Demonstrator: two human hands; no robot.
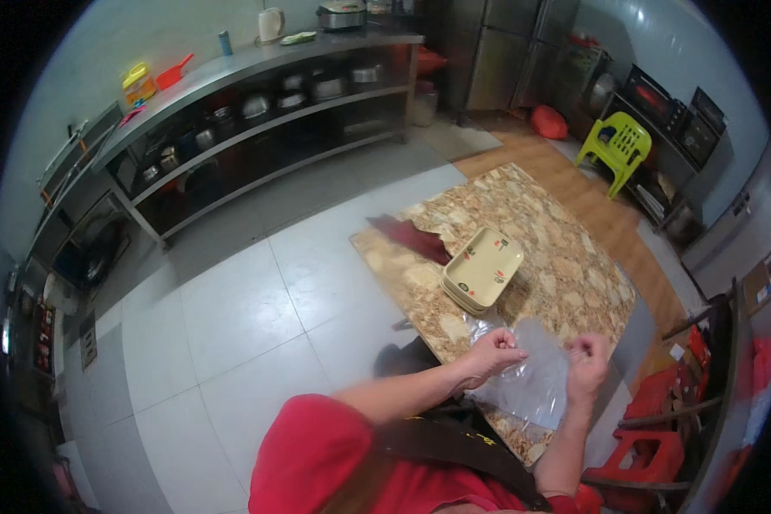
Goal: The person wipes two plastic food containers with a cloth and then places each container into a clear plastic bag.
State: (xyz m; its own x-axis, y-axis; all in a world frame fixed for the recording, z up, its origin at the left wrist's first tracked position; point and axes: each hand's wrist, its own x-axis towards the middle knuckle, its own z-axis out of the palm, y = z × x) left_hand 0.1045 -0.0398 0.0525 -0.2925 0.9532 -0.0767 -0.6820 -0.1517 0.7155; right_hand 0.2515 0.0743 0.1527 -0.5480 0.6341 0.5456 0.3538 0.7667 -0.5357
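Between my hands, at the near edge of the stone-patterned table, hangs a clear plastic bag. My left hand pinches it at one side. On the other side my right hand has its fingers curled at the bag's edge; it is slightly blurred. Just beyond the bag, a stack of cream rectangular trays with a printed pattern rests on the tabletop. A dark red cloth lies against the stack's left side and reaches towards the table's left edge.
A long steel counter with shelves of pots runs along the far wall. Red plastic stools stand close at the right. A green plastic chair is near an oven at the back right. Tiled floor lies to the left.
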